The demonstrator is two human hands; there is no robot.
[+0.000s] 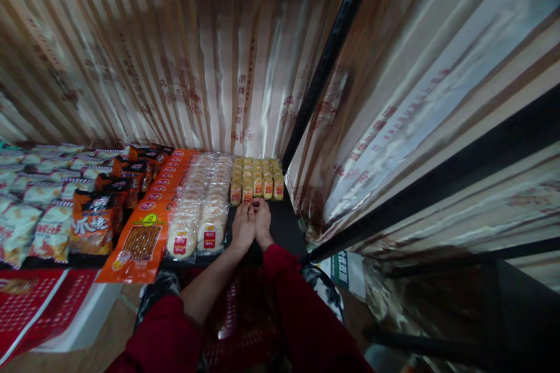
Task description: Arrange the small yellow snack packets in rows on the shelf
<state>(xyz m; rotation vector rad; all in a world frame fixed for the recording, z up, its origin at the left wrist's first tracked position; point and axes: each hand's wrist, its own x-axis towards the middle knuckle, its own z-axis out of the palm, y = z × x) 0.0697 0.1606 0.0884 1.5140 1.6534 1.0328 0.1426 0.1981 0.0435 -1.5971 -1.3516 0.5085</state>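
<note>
Yellow packets (257, 179) in rows, just beyond hands (263, 222).

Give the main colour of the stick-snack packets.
Mainly orange; the stick-snack packets show best in the head view.

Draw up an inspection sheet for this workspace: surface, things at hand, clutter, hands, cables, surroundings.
Surface: dark shelf, bare in front of the yellow packs.
Things at hand: small yellow packs in rows, near the corner post.
Clutter: clear-wrapped white rounds, orange strip packs, orange-black bags and white bags, to the left.
Hands: left hand and right hand together, fingertips at the front row; grip unclear.
Cables: nothing seen for certain.
Surroundings: printed plastic sheeting behind; red packaging lower left.
</note>
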